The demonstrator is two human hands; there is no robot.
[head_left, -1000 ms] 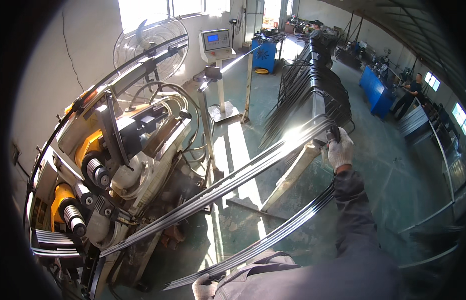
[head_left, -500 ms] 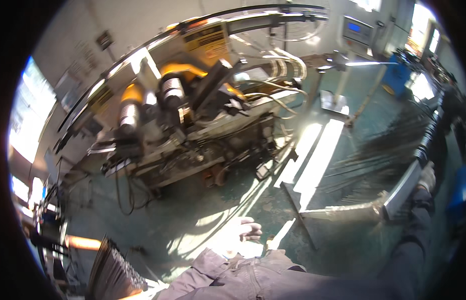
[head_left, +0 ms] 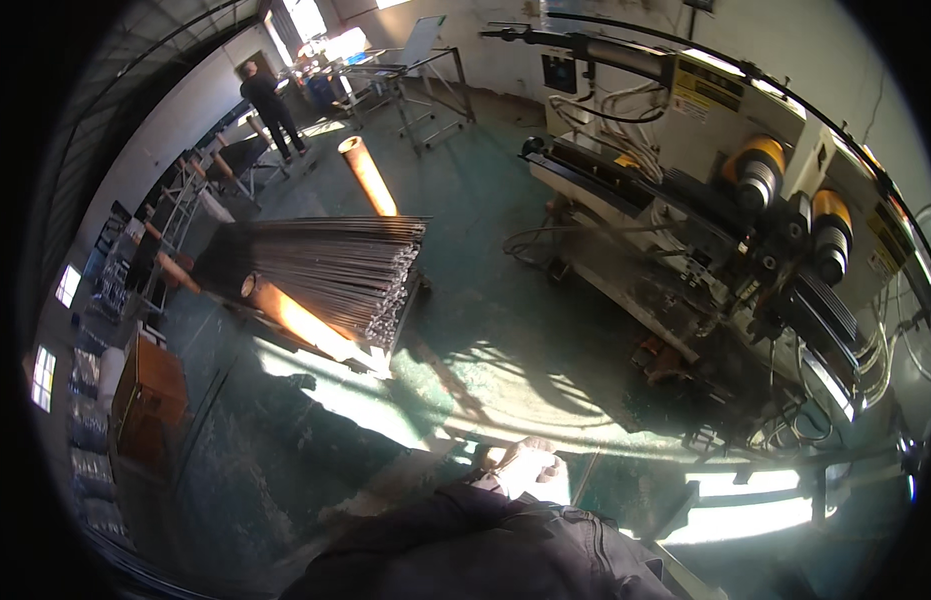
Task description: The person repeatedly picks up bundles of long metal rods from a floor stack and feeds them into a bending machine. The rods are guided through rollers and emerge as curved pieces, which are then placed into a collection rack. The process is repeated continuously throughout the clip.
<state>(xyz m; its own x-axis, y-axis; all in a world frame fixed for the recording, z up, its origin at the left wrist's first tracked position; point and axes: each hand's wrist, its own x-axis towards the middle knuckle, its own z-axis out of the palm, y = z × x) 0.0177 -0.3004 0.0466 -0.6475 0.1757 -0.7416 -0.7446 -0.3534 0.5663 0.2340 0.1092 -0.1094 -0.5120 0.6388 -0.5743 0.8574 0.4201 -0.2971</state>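
My left hand (head_left: 530, 465), in a pale glove, hangs in front of my dark jacket above the green floor (head_left: 505, 330). Nothing is in it and its fingers are loosely curled. My right hand is out of view. A bundle of long thin metal bars (head_left: 335, 265) lies on a low rack to my left, about a step from the hand. A bending machine with yellow and black rollers (head_left: 785, 220) stands to the right.
Orange tubes (head_left: 368, 175) stick out around the bar rack. A person (head_left: 265, 100) stands at the far back left near metal frames. A wooden cabinet (head_left: 150, 400) stands at the left wall. Cables and bright sun patches lie on the floor by the machine.
My view has swung left, away from the machine and toward the bar rack. My right hand, which was on a long metal strip, has left the picture. The left hand stays near my body.
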